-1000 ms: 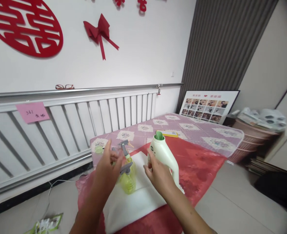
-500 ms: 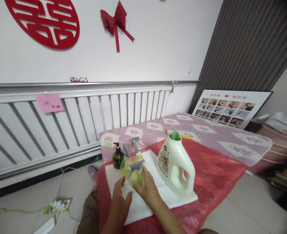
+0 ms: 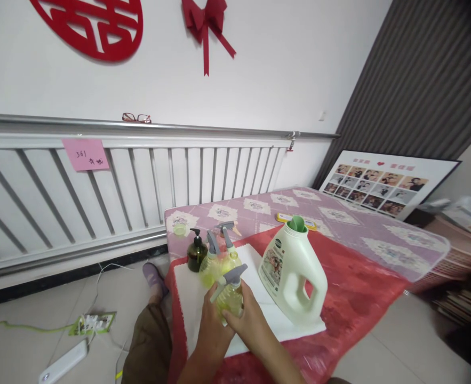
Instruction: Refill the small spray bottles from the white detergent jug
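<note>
Both hands wrap a small yellow-green spray bottle (image 3: 230,295) with a grey trigger head, on a white towel (image 3: 197,298). My left hand (image 3: 212,330) cups its left side and my right hand (image 3: 248,320) grips its right side. Two more spray bottles (image 3: 213,262) stand just behind it, next to a dark green pump bottle (image 3: 196,253). A large pale green detergent jug (image 3: 293,276) with a handle and a green cap stands upright to the right on the towel.
The towel lies on a red cloth (image 3: 351,298) over a low purple-patterned surface (image 3: 339,224). A yellow flat object (image 3: 283,218) lies behind the jug. A white radiator (image 3: 139,181) lines the wall; a framed photo collage (image 3: 383,181) leans at right. A power strip (image 3: 61,362) and packet lie on the floor.
The view has shifted left and down. My left hand has closed in onto the front spray bottle, which my right hand held half a second ago; a second ago my right hand was at the jug.
</note>
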Motion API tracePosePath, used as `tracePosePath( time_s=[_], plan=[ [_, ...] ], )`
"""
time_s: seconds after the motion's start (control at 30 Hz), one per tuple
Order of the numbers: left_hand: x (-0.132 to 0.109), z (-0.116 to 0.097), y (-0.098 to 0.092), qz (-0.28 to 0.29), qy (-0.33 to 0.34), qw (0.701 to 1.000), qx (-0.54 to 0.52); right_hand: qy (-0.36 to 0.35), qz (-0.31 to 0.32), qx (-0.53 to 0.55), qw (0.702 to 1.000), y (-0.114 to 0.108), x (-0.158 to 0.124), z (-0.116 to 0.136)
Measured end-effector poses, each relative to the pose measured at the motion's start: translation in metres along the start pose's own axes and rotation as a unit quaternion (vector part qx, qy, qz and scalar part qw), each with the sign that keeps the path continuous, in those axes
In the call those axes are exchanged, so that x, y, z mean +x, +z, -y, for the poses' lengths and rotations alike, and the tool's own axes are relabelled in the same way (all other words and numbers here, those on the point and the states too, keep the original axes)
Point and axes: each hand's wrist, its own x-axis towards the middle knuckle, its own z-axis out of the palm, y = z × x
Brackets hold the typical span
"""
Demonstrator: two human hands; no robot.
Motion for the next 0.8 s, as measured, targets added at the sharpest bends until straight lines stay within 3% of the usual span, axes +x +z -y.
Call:
tracePosePath(
  time_s=[0.13,0.23,0.37,0.47,0.7,0.8],
  plan=[
    [-0.005,0.009,0.002,-0.014,0.001,1.000,0.019,0.037,-0.041,0.104,0.993,-0.012,-0.002,0.008],
    [-0.009,0.014,0.002,0.006,-0.001,0.999,0.040,0.018,-0.093,0.102,0.990,-0.020,0.000,0.012],
    [-0.012,0.009,-0.002,0.034,-0.017,0.998,0.057,-0.012,-0.078,0.100,0.992,-0.026,0.002,0.020],
    [-0.014,0.002,-0.009,0.049,-0.015,0.998,0.042,-0.003,-0.107,0.149,0.983,-0.037,0.004,0.032],
    [-0.026,0.012,-0.044,0.029,-0.036,0.999,0.013,0.019,-0.254,0.247,0.935,-0.092,0.029,0.059],
    [-0.037,0.024,-0.071,-0.008,-0.043,0.999,0.020,-0.015,-0.267,0.217,0.939,-0.106,0.043,0.061]
  ],
)
